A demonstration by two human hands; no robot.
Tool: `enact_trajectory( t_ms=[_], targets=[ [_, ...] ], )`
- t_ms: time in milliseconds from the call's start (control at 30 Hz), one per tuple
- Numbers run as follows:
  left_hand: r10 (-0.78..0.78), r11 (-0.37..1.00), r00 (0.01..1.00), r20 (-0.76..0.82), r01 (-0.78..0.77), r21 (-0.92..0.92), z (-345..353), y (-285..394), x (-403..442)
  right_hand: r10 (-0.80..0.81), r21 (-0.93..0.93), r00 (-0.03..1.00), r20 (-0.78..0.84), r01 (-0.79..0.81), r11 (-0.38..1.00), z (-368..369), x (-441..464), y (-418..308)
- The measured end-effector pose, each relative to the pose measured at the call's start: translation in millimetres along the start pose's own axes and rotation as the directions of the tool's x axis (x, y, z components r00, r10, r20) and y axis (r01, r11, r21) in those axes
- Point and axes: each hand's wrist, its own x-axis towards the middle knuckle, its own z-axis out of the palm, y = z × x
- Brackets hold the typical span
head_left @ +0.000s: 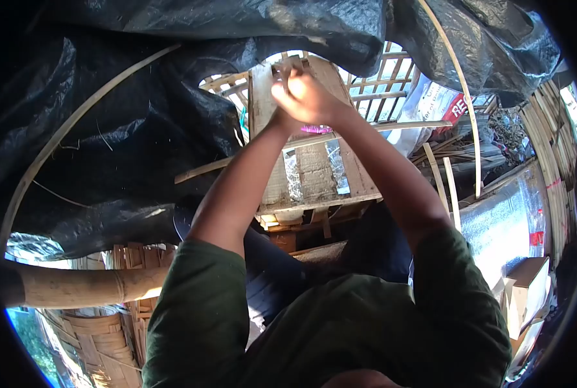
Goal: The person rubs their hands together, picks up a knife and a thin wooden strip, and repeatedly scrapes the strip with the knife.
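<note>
My right hand (313,100) is closed, brightly lit, over the far part of a wooden plank bench (314,171). Pressed close against it is my left hand (284,119), largely covered by the right one, its visible part curled. Whatever lies between the fingers is hidden by glare and shadow. A long thin bamboo strip (392,126) crosses the bench below both hands and passes by my forearms. Just under the right wrist, a small pink-purple thing (317,129) shows on the planks.
Black plastic sheeting (107,129) hangs left and above, with a curved bamboo strip (81,123) against it. A thick bamboo pole (81,286) and woven baskets (97,333) are at lower left. On the right are a printed sack (431,107), a silvery sheet (505,220) and a cardboard box (524,291).
</note>
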Motion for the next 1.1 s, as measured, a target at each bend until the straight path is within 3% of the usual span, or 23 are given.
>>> enact_trajectory(
  t_ms=[33, 133, 167, 233, 267, 300, 333, 367, 400, 433, 467, 533, 567, 633, 700, 767, 833, 867, 967, 1000, 1033, 1067, 1100],
  targets=[
    [0.045, 0.956, 0.997, 0.057, -0.060, 0.286, 1, 4, 7, 0.052, -0.057, 0.965, -0.255, -0.069, 0.996, 0, 9, 0],
    [0.045, 0.397, 0.971, 0.236, -0.234, 0.888, 11, 13, 19, 0.141, 0.241, 0.971, -0.193, -0.092, 0.966, 18, -24, -25],
    [0.007, 0.125, 0.954, 0.299, -0.298, 0.946, 17, 15, 16, 0.150, 0.003, 0.974, 0.172, -0.153, 0.988, 2, -38, -7],
    [-0.096, 0.293, 0.947, 0.307, -0.268, 0.918, -2, 60, -2, 0.350, -0.424, 0.566, 0.747, 0.000, 0.906, -32, -68, 28],
    [0.307, 0.696, 0.952, -0.008, -0.219, 0.684, 32, -37, 32, 0.619, -0.624, 0.446, 0.646, -0.159, 0.765, -56, -44, 28],
    [0.310, 0.693, 0.951, -0.011, -0.218, 0.687, 22, -20, 26, 0.826, -0.785, 0.287, 0.485, -0.272, 0.556, -74, -17, 22],
    [0.124, 0.722, 0.984, 0.126, -0.177, 0.669, 5, 16, 11, 0.825, -0.786, 0.288, 0.487, -0.269, 0.557, -72, -14, 18],
    [-0.062, 0.744, 0.961, 0.269, -0.135, 0.655, -1, 37, 2, 0.620, -0.658, 0.744, 0.250, -0.339, 0.672, -67, -19, 8],
    [0.022, 0.794, 0.964, 0.265, -0.178, 0.581, -4, 33, 0, 0.270, -0.530, 0.954, -0.129, -0.296, 0.795, -61, -24, -3],
    [0.025, 0.793, 0.966, 0.259, -0.177, 0.583, -2, 27, 2, -0.192, -0.733, 0.977, 0.089, 0.195, 0.651, -41, -40, -16],
    [0.271, 0.734, 0.950, 0.155, -0.308, 0.606, 2, 20, 3, -0.193, -0.732, 0.977, 0.090, 0.196, 0.652, -37, -38, -15],
    [0.528, 0.755, 0.826, -0.197, -0.350, 0.554, 7, 33, -24, 0.422, -0.775, 0.695, 0.582, 0.317, 0.547, -37, -45, -13],
    [0.044, 0.451, 0.992, -0.114, 0.082, 0.889, 2, 62, -9, -0.095, -0.485, 0.913, 0.398, 0.297, 0.822, -58, -55, 38],
    [-0.363, 0.794, 0.932, 0.024, 0.295, 0.531, -39, 69, -17, 0.303, -0.695, 0.925, 0.228, -0.063, 0.716, -83, -60, 98],
    [0.172, 0.765, 0.886, -0.430, 0.155, 0.625, -51, 103, -47, 0.534, -0.805, 0.845, 0.005, -0.314, 0.504, -91, -69, 118],
    [0.491, 0.869, 0.615, -0.617, -0.400, 0.293, -69, 182, -62, 0.600, -0.927, 0.799, 0.033, -0.200, 0.317, -83, -78, 142],
    [0.581, 0.697, 0.450, -0.678, -0.705, 0.129, -24, 208, -73, 0.736, -0.244, 0.660, -0.148, -0.746, 0.620, -65, -109, 254],
    [0.624, 0.662, 0.439, -0.647, -0.736, 0.140, -2, 198, -70, 0.722, -0.755, 0.690, 0.061, -0.441, 0.485, -67, -76, 177],
    [0.516, 0.849, 0.717, -0.469, -0.499, 0.172, 62, 38, -10, 0.726, -0.885, 0.523, 0.447, 0.139, 0.445, -52, -41, 96],
    [0.076, 0.995, 0.932, -0.356, -0.051, 0.081, 29, 46, -13, 0.714, -0.860, 0.486, 0.504, 0.210, 0.464, -48, -32, 85],
    [-0.385, 0.911, 0.898, -0.214, 0.407, 0.066, -17, 69, -14, 0.705, -0.844, 0.464, 0.536, 0.257, 0.472, -41, -23, 74],
    [-0.054, 0.986, 0.809, -0.585, 0.136, 0.096, -23, 93, -13, 0.692, -0.824, 0.448, 0.566, 0.291, 0.486, -38, -15, 61],
    [0.238, 0.971, 0.509, -0.827, -0.103, 0.216, -17, 115, -26, 0.683, -0.815, 0.445, 0.579, 0.289, 0.503, -33, -12, 57]
  ],
)
